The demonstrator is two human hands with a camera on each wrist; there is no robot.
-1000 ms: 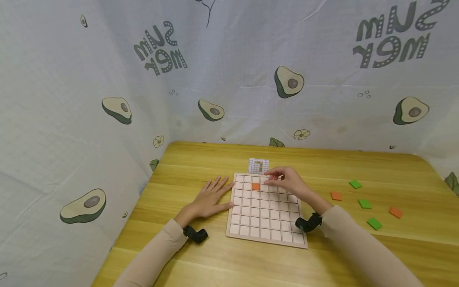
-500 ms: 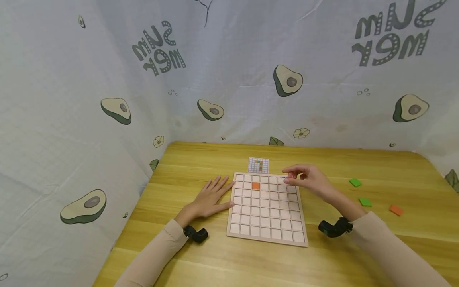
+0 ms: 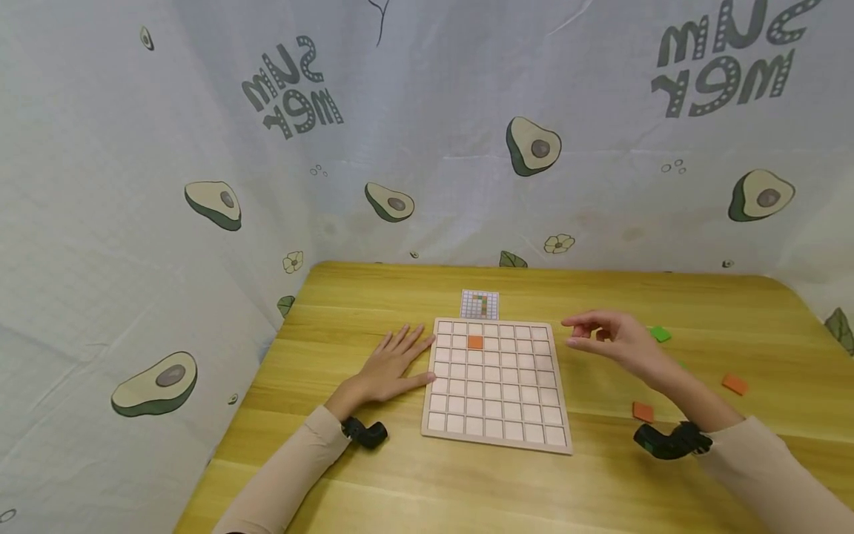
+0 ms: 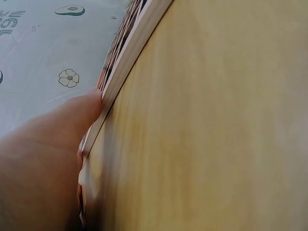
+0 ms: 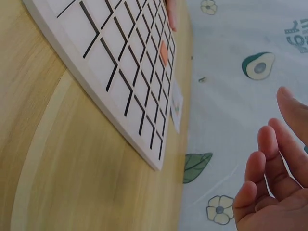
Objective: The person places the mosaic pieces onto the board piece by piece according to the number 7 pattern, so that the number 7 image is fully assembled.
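A white square-grid board [image 3: 497, 441] lies on the table, with one orange tile [image 3: 475, 342] in its second row from the back. My left hand [image 3: 383, 373] lies flat on the table, fingers spread, with the thumb and index fingertip touching the board's left edge. In the left wrist view the thumb [image 4: 91, 107] rests against that pale edge. To the right of the board my right hand [image 3: 617, 340] hovers above the table, its fingers loosely bent. The right wrist view shows no tile in these fingers [image 5: 269, 139]. A small printed pattern card [image 3: 479, 304] touches the board's back edge.
Right of the board lie loose tiles: a green tile [image 3: 660, 334], an orange tile [image 3: 735, 383] and another orange tile [image 3: 643, 411]. A second green one is mostly hidden behind the right arm. A patterned curtain [image 3: 454, 148] hangs behind the wooden table [image 3: 373, 475].
My right hand has moved right, from above the board's back rows to beyond its right edge. The left hand and the orange tile on the board have stayed in place.
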